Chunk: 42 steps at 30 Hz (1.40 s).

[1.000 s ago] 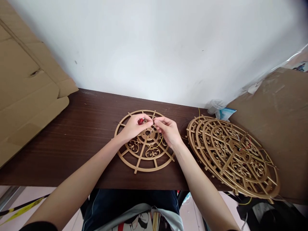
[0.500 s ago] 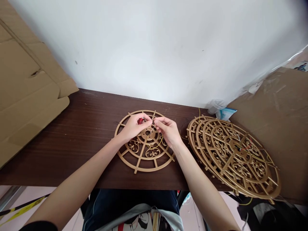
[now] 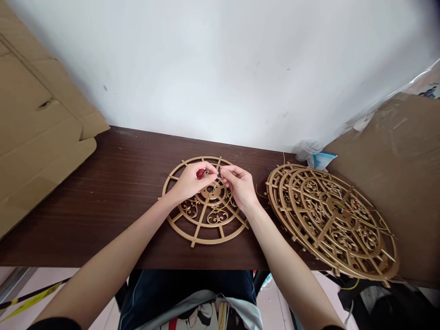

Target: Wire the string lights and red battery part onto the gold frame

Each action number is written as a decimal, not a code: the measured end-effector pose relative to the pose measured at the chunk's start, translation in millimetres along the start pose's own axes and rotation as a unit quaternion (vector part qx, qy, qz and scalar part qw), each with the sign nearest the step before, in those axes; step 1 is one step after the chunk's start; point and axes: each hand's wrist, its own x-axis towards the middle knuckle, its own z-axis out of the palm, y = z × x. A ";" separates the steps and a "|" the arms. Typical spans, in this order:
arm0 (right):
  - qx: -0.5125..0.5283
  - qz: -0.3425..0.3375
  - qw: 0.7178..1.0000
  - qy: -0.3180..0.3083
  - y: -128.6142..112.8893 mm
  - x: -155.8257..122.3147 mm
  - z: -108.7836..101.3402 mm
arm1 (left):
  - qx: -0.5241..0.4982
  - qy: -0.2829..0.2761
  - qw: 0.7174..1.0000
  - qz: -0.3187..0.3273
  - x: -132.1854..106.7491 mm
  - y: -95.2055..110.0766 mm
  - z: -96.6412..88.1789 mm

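A round gold ornamental frame (image 3: 222, 240) lies flat on the dark table in front of me, with scrollwork and a hub at its middle. Over that hub my left hand (image 3: 194, 180) is closed, thumb and forefinger pinching a thin wire end; something red (image 3: 200, 173), perhaps a tool's handle, is tucked in its palm. Facing it, my right hand (image 3: 239, 184) also pinches thin wire, fingertips close to the left ones. A yellow wire (image 3: 225, 205) loops down below the hands across the frame. The exact wire ends between the fingertips are too small to make out.
Several similar gold frames (image 3: 343, 220) are stacked at the right, loose wires on top, overhanging the table's (image 3: 113, 192) front edge. Behind them stand a clear plastic cup (image 3: 307, 150) and a blue-white packet (image 3: 321, 160). Cardboard (image 3: 44, 105) rises at the left, more (image 3: 402, 169) at the right.
Both hands keep their pinch above the hub, with only a slight shift of the fingertips. The whole view has moved a little; the frames lie as before.
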 end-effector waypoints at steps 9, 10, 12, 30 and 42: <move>0.001 0.000 1.000 0.011 2.4 1.2 -0.6 | 0.008 -0.014 1.000 0.002 -0.3 1.0 0.1; 0.001 0.000 1.000 0.010 2.1 0.9 -0.5 | 0.010 -0.012 1.000 0.002 -0.2 0.8 0.3; 0.000 -0.002 1.000 0.009 1.3 0.4 -0.2 | 0.012 -0.005 1.000 0.001 -0.1 0.0 0.6; -0.015 -0.016 1.000 -0.021 -0.1 -2.6 2.7 | 0.024 0.026 0.999 -0.008 1.1 -3.8 0.9; -0.023 -0.013 0.999 -0.034 1.5 -3.3 3.5 | 0.025 0.028 0.999 -0.009 2.1 -6.0 0.5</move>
